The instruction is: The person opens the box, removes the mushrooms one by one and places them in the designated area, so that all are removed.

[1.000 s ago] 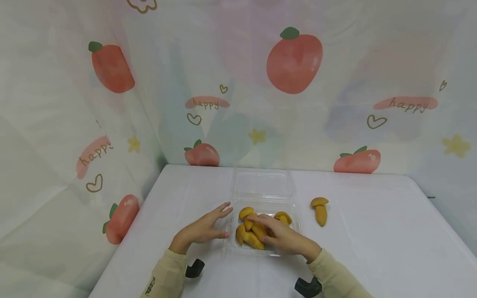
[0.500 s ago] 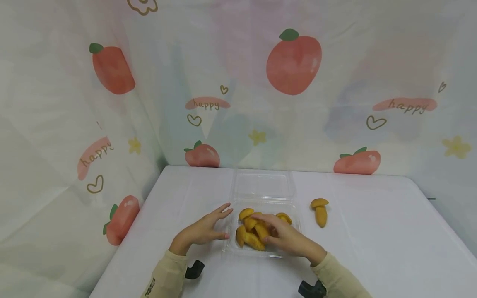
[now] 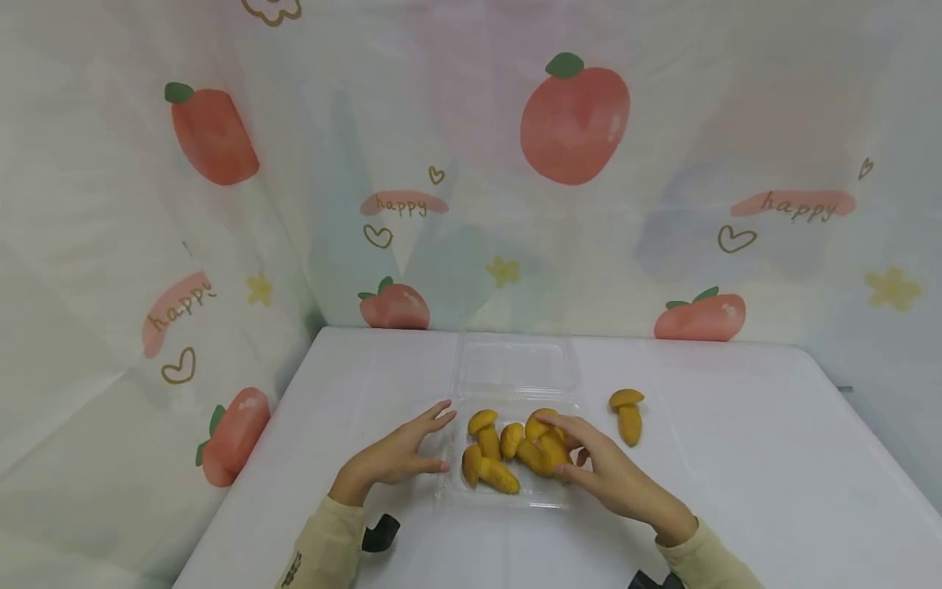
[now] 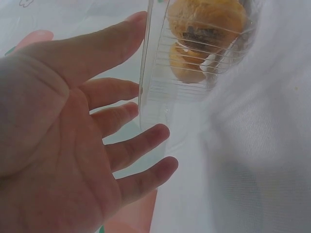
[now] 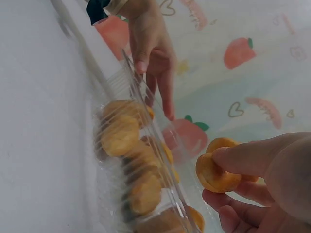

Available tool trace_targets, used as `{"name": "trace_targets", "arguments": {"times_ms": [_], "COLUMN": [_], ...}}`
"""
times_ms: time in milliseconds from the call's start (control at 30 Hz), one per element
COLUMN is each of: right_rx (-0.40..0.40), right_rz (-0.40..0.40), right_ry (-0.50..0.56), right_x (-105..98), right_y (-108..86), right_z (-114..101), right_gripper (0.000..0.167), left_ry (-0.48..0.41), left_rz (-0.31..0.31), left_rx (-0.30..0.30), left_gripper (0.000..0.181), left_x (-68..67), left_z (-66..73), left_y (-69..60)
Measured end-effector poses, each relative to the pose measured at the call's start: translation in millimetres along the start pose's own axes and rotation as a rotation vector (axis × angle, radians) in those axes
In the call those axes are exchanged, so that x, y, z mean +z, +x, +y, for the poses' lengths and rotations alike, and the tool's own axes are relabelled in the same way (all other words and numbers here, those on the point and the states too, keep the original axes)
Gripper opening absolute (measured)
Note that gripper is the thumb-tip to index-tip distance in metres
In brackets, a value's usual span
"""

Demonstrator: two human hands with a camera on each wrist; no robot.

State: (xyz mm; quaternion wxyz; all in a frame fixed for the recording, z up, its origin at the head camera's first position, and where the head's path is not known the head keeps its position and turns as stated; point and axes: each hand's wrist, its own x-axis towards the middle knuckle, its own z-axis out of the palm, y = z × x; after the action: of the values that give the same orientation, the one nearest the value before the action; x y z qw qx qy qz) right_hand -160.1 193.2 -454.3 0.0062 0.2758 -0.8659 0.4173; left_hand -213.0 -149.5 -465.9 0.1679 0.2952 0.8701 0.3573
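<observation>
My left hand (image 3: 401, 450) has its fingers spread at the left side of a clear plastic clamshell box (image 3: 548, 496). In the left wrist view, the thumb and fingertips of that hand (image 4: 58, 145) lie against or very near the box's rim. Several yellow-brown mushrooms (image 3: 499, 476) lie inside the box. My right hand (image 3: 614, 474) is over the box's right side. Seen from the right wrist, it pinches a mushroom (image 5: 216, 174) between thumb and fingers, above the rim. Part of that mushroom is hidden behind the thumb.
One loose mushroom (image 3: 629, 417) lies on the white table (image 3: 736, 458), right of the box. The box's transparent lid (image 3: 518, 364) is folded back behind it. A printed cloth (image 3: 456, 98) hangs along the back and left sides.
My right hand has moved right from the box's middle, and the mushroom in its grip now shows. More of the mushrooms inside are uncovered. The left hand has stayed in place.
</observation>
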Motion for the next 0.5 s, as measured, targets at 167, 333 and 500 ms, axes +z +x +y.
{"name": "trace_targets", "arguments": {"times_ms": [167,333,500], "right_rx": [0.008,0.007,0.064], "right_rz": [0.046,0.087,0.084], "right_ry": [-0.013,-0.046,-0.049], "right_x": [-11.4,-22.6,-31.6], "right_y": [-6.8,-11.0,-12.4], "right_z": [0.9,4.0,8.7], "right_gripper": [0.062,0.062,0.062], "left_ry": [-0.004,-0.003,0.001], "left_rz": [-0.001,-0.002,0.005], "left_rx": [0.004,0.01,0.007], "left_gripper": [0.079,0.079,0.078], "left_x": [0.2,0.3,0.5], "left_z": [0.2,0.4,-0.8], "left_y": [1.0,1.8,2.7]}}
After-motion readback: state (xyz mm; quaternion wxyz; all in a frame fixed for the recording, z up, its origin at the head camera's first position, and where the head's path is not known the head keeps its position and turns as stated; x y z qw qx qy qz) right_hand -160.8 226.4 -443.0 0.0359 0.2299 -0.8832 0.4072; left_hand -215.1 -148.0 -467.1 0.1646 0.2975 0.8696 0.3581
